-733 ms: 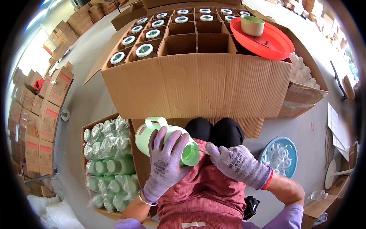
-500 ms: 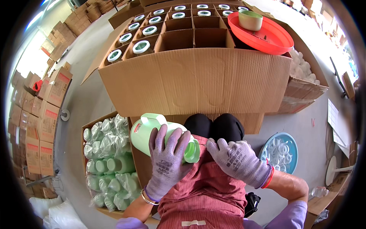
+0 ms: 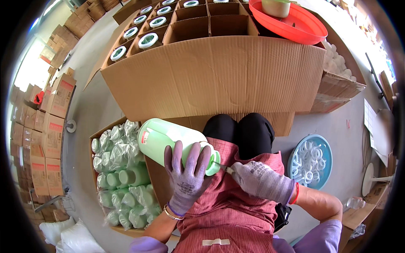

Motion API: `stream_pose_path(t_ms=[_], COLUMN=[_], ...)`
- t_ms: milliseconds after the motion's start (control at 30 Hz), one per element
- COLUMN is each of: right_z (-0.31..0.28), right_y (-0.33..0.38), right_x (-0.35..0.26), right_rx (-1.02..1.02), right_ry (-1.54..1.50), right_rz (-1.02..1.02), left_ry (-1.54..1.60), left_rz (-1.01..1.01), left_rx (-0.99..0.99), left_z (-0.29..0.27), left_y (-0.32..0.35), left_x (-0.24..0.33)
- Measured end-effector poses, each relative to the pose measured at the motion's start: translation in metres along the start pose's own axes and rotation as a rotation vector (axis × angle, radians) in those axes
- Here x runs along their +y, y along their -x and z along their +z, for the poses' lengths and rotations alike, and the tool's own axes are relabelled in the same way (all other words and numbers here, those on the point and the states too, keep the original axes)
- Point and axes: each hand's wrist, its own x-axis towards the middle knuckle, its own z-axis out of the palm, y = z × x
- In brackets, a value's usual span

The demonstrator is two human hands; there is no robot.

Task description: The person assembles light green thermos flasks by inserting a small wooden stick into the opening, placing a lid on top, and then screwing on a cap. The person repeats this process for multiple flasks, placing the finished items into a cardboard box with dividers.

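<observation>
A pale green thermos jug [image 3: 158, 133] lies on its side across my lap, with its bright green neck [image 3: 214, 162] pointing right. My left hand [image 3: 187, 179], in a grey-purple work glove, rests over the jug near the neck, its fingers spread along the body and the thumb side hidden. In the matching glove, my right hand [image 3: 259, 179] is closed around a thin metal tool [image 3: 223, 167]. The tool's narrow tip reaches into the mouth of the neck. What kind of tool it is, I cannot make out.
A large divided carton [image 3: 211, 76] stands ahead, several cells holding white-rimmed flasks. On it sits a red tray [image 3: 303, 29] with a green cup [image 3: 276, 7]. Left is a box of plastic-wrapped green parts [image 3: 135, 175]; right, a blue basin [image 3: 325, 173] of clear rings.
The jug has rolled, so its handle no longer stands out at the upper edge. My right hand has moved slightly lower, and the tool shows more clearly at the neck.
</observation>
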Motion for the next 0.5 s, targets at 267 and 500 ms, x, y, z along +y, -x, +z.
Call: stream_pose_path(t_ms=[267,500], right_z=[-0.025,-0.012], right_y=[-0.018,-0.021], right_x=[-0.013,-0.002], right_rx=[-0.17,-0.096], right_ry=[-0.416,0.422], right_rz=[0.32,0.125], left_ry=[0.016,-0.007], left_rz=[-0.055,-0.033], left_rx=[-0.033,-0.059], left_z=[0.004,0.007], left_y=[-0.011,-0.02], left_x=[-0.007,-0.005])
